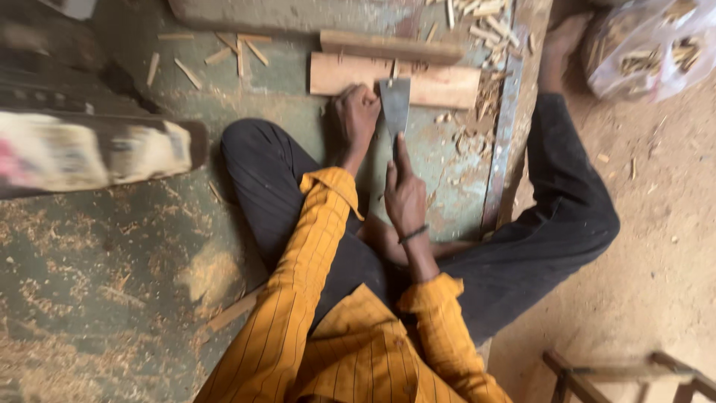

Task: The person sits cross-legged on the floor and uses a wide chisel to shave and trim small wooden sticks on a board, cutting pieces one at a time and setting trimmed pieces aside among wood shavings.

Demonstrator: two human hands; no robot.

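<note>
I sit cross-legged on a worn green metal sheet (298, 112). My left hand (356, 113) presses down on the near edge of a flat wooden board (440, 86), fingers curled against it. My right hand (403, 195) is closed around the handle of a wide-bladed cleaver (394, 103), forefinger laid along the handle. The blade tip rests on the board's near edge, just right of my left hand. A second, narrower wooden strip (388, 46) lies just beyond the board.
Split wood sticks (488, 22) and chips (477, 112) litter the sheet beyond and right of the board. A clear plastic bag of wood pieces (649, 48) sits at top right. A blurred white object (89, 153) is at left; a wooden frame (626, 373) at bottom right.
</note>
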